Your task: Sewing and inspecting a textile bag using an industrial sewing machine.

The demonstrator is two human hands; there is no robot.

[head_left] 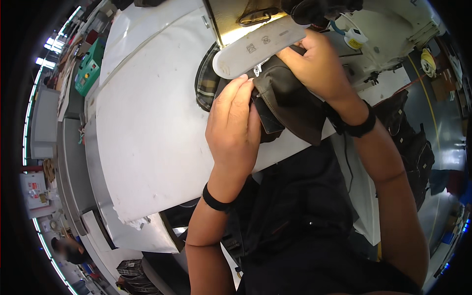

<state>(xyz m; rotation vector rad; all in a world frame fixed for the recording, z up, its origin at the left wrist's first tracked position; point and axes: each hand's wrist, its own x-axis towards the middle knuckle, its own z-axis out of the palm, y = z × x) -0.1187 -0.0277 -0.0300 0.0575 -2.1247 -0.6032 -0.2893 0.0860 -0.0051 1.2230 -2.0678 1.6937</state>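
Observation:
A dark olive-brown, leather-like sewn piece (285, 93) lies bunched on the white table under the sewing machine's arm. Its plaid-lined flap (207, 81), edged with a zipper, shows to the left. My left hand (233, 113) is on the near left side of the piece, fingers straight and close together, the fabric edge between them and the thumb. My right hand (319, 64) grips the far right part, its thumb on top and fingers curled over. Between my hands, a small metal presser foot (258, 69) meets the fabric. The needle point is hidden.
The white machine arm (260, 46) reaches over the work, its lamp lit behind. The white tabletop (147, 128) spreads left. A green box (90, 68) stands at far left. Dark pieces (405, 142) hang at right. Another person (71, 250) is at lower left.

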